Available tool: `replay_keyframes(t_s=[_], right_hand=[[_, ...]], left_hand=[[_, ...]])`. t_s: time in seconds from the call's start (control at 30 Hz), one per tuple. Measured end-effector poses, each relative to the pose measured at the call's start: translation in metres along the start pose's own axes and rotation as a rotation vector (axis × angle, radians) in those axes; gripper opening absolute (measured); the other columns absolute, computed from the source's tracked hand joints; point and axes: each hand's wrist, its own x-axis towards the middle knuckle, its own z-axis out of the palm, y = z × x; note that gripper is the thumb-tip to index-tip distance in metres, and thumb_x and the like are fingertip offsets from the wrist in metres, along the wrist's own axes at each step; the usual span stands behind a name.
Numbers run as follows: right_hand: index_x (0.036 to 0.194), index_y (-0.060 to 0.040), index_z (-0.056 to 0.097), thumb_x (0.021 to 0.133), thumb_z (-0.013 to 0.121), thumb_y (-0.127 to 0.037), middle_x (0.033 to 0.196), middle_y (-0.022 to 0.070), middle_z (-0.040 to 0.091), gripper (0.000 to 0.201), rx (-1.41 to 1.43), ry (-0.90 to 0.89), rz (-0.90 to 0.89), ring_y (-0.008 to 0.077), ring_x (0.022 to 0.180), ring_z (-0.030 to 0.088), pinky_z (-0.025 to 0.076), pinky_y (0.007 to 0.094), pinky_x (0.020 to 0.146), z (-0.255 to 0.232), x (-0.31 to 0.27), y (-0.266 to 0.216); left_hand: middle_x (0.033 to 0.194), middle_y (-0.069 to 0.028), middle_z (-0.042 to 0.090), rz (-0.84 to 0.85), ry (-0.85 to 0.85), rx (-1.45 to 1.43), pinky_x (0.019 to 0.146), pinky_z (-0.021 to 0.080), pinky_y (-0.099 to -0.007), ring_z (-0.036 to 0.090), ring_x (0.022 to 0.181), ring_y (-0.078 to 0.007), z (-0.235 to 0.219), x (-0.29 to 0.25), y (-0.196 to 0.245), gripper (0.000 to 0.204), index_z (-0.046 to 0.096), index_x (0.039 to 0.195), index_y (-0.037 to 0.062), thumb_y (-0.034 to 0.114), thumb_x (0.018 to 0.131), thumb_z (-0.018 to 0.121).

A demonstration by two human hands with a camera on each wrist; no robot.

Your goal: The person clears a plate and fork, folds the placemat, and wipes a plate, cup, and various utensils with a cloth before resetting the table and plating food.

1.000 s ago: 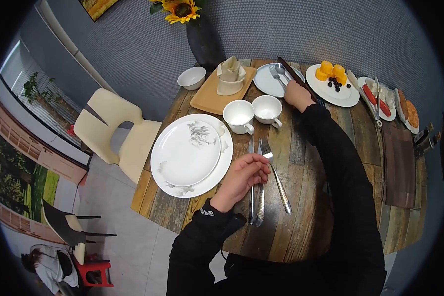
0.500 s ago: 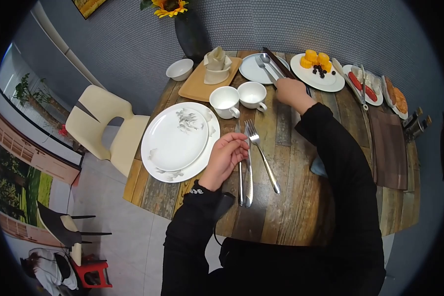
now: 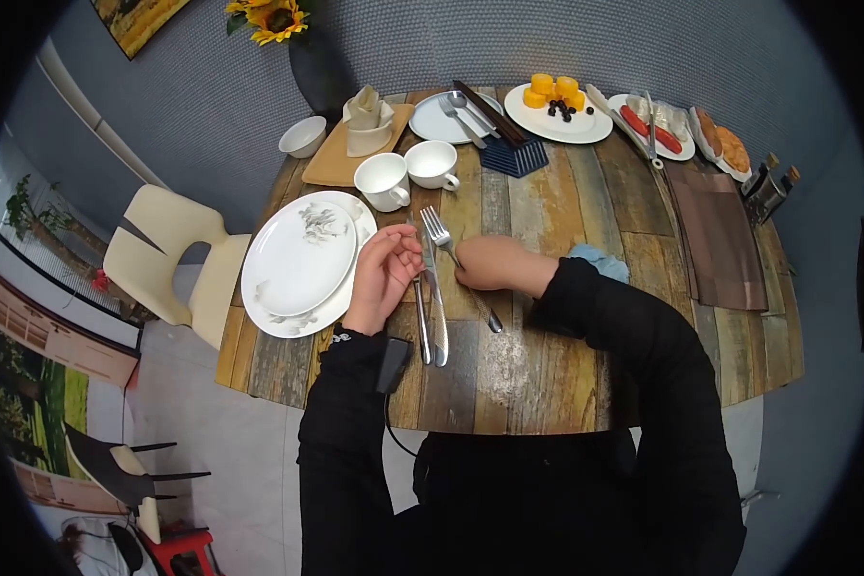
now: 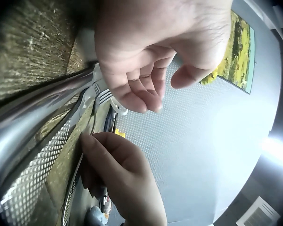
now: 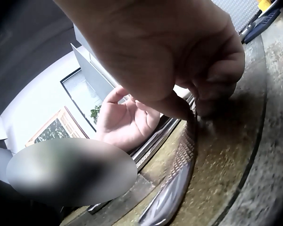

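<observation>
The right hand [image 3: 494,262] pinches a fork [image 3: 435,227] by its handle, low over the table; its fingers curl around the patterned handle [image 5: 183,155] in the right wrist view. To the left lie a knife [image 3: 441,331] and another slim silver utensil [image 3: 422,331], side by side. Palm turned inward and fingers loosely bent, the left hand [image 3: 384,274] hovers near their upper ends and grips nothing. In the left wrist view that hand [image 4: 155,52] is above the right one [image 4: 125,174]. Two stacked marbled plates [image 3: 302,259] sit left of the left hand.
Behind the hands stand two white cups [image 3: 382,180], a wooden tray [image 3: 322,171] with a folded napkin, and a plate [image 3: 422,120] with cutlery. Food plates, a blue slotted mat [image 3: 515,158] and a brown cloth [image 3: 715,240] are further right. A light blue cloth [image 3: 600,261] lies beside the right wrist.
The right hand has left the cutlery on the back plate, come toward the front, and taken hold of the fork. The left hand stays beside the knife. The head view has shifted.
</observation>
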Motion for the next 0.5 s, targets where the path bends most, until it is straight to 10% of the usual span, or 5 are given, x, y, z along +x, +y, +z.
replay_keyframes(t_s=[0.5], right_hand=[[0.068,0.0003,0.048,0.080,0.051,-0.024,0.058,0.0120,0.053,0.027,0.767,0.172,-0.112,0.0234,0.052,0.053,0.041,0.0352,0.050,0.002,-0.038,0.035]], left_hand=[[0.088,-0.0092,0.055,-0.090,0.067,0.208,0.071,0.048,-0.0293,0.056,0.076,-0.0171,0.051,-0.004,-0.008,0.022,0.049,0.104,-0.0010,0.012,0.088,0.043]])
